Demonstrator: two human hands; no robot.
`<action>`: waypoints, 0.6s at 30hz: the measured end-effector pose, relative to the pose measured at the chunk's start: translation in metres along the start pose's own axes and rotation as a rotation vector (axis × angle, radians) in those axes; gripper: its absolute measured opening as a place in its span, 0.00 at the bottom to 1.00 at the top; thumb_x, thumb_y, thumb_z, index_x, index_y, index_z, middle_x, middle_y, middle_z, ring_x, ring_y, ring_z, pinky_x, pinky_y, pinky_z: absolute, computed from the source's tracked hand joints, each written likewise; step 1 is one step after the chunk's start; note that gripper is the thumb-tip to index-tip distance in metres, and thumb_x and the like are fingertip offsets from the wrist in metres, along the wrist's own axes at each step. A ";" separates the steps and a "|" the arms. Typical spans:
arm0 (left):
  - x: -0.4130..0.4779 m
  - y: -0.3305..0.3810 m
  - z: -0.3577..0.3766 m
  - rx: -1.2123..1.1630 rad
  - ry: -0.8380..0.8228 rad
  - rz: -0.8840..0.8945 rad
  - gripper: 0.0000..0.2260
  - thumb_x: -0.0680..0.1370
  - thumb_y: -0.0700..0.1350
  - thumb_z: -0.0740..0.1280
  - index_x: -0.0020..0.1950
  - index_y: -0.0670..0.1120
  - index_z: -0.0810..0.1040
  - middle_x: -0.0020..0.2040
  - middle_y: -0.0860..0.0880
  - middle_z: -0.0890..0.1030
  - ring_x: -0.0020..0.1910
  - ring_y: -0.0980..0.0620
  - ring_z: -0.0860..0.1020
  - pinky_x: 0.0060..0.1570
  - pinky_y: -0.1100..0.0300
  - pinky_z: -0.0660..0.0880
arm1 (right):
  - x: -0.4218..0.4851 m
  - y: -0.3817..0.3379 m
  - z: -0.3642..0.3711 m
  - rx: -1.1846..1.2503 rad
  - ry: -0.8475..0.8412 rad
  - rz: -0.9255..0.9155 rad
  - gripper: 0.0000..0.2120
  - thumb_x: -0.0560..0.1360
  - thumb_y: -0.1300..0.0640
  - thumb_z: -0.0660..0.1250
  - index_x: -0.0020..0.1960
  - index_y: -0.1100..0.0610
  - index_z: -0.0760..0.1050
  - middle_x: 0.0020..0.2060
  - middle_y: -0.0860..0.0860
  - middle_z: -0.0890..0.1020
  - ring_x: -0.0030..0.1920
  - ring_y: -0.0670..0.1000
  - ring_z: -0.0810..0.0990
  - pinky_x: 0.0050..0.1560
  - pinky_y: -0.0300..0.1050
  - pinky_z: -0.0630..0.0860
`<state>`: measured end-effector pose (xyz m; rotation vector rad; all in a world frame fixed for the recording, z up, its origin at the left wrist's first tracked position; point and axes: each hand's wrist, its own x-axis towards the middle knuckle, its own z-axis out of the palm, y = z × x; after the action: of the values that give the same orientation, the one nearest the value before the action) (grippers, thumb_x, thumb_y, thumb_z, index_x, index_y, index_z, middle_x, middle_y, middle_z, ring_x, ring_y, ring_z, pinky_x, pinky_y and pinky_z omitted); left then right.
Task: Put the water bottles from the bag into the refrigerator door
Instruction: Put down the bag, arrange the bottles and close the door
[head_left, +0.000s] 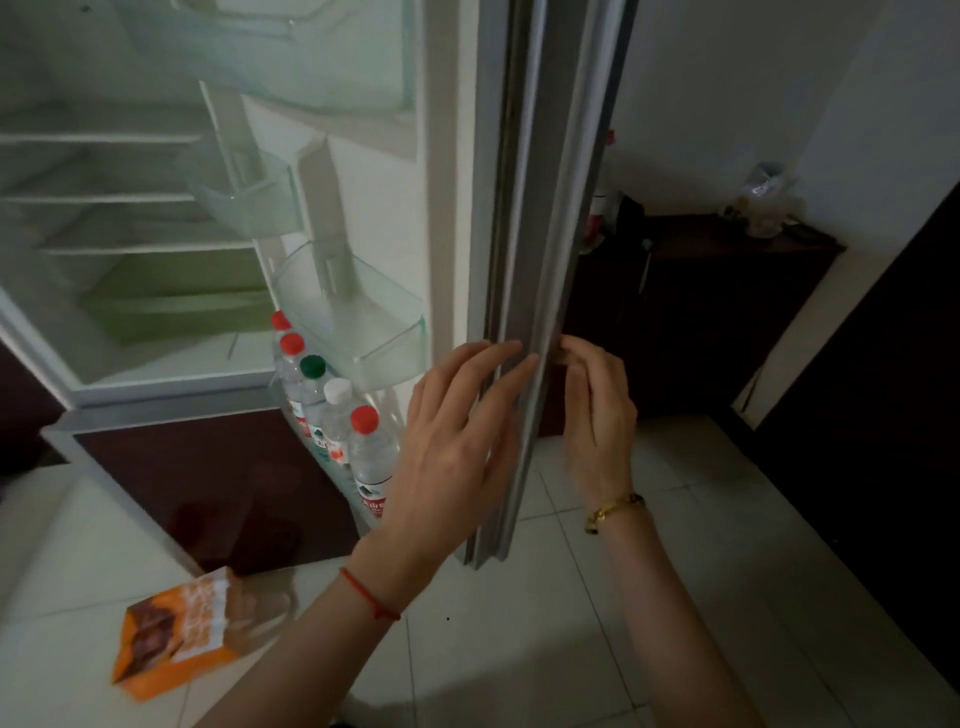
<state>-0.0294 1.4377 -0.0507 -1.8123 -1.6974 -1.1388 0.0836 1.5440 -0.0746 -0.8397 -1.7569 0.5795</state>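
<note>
Five water bottles (332, 415) standing in a row in the lowest rack of the refrigerator door (524, 291): three red caps, one green, one white. Above them on the door's inner side, a clear middle bin (358, 312) and smaller bins higher up, all without bottles. Flat on the tiles, well out from the door's foot, an orange paper bag (176, 629), apparently slack; contents not visible. On the door's free edge, two hands: left hand (457, 436) spread with fingers extended, fingertips pressed on the inner face and gasket; right hand (597, 410) curled round the outer side of the same edge, fingers bent against it. Neither holding a bottle. Judging by this, loading looks done and the step in hand is swinging the door to. Next move calls for a steady push toward the cabinet, left fingers off the gasket before it meets the frame, gently enough not to topple the row. Beyond the door, one dark cabinet (727, 312) bearing small clutter.
</note>
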 end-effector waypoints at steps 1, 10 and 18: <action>-0.004 -0.001 -0.005 0.012 0.025 -0.006 0.16 0.79 0.39 0.63 0.67 0.42 0.77 0.66 0.44 0.77 0.68 0.44 0.71 0.65 0.49 0.70 | -0.005 -0.001 0.003 0.011 0.000 -0.037 0.14 0.83 0.57 0.54 0.63 0.55 0.74 0.54 0.43 0.75 0.59 0.47 0.76 0.61 0.35 0.73; -0.036 -0.019 -0.055 0.104 0.215 -0.054 0.16 0.76 0.33 0.64 0.62 0.40 0.79 0.63 0.43 0.79 0.64 0.43 0.74 0.66 0.52 0.69 | -0.028 -0.052 0.044 0.031 -0.096 -0.354 0.26 0.80 0.49 0.52 0.74 0.61 0.63 0.73 0.51 0.67 0.72 0.53 0.64 0.73 0.48 0.62; -0.075 -0.053 -0.099 0.212 0.298 -0.124 0.18 0.76 0.36 0.65 0.66 0.43 0.75 0.65 0.46 0.76 0.67 0.46 0.70 0.63 0.45 0.71 | -0.047 -0.095 0.096 0.037 -0.198 -0.478 0.30 0.81 0.42 0.49 0.76 0.61 0.56 0.75 0.55 0.60 0.76 0.55 0.58 0.76 0.43 0.53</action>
<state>-0.1027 1.3249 -0.0633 -1.3535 -1.6974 -1.1628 -0.0227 1.4486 -0.0655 -0.3200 -2.0318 0.3804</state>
